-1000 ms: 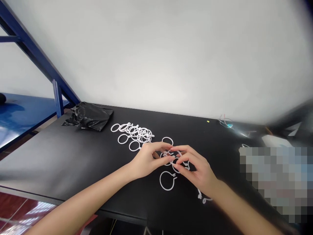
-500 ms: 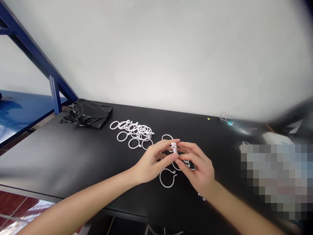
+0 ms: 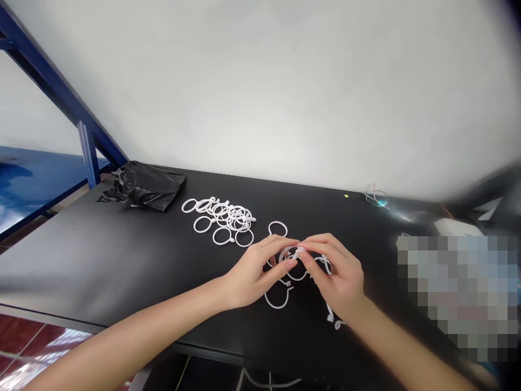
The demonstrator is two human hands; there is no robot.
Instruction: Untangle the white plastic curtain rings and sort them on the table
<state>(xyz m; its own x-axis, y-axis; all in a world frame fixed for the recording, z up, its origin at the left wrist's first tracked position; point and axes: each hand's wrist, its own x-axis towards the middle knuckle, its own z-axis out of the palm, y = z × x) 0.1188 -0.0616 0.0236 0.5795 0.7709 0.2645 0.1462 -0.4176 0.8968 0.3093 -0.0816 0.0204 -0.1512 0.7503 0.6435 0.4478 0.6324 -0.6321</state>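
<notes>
Both of my hands meet over the black table (image 3: 122,260), fingertips close together. My left hand (image 3: 256,271) pinches a white plastic ring (image 3: 298,251) between thumb and fingers. On the other side, my right hand (image 3: 340,274) has its thumb and fingertips closed on the same ring's small clasp end. Fingers hide part of this ring. Below the hands lies an open white ring (image 3: 277,297) with a gap at its clasp. Further white rings show behind and beneath the fingers, partly covered. Just beyond the left hand rests another ring (image 3: 278,222).
A pile of white rings (image 3: 240,221) lies left of the hands. Farther left is a crumpled black plastic bag (image 3: 150,184). Clear thin plastic (image 3: 376,198) lies at the back right. A blurred-out patch (image 3: 459,293) covers the right side. A blue metal frame (image 3: 57,70) stands left.
The held ring's clasp end has turned from upright to tilted. My right fingertips have closed in on it, and the hands have shifted slightly right.
</notes>
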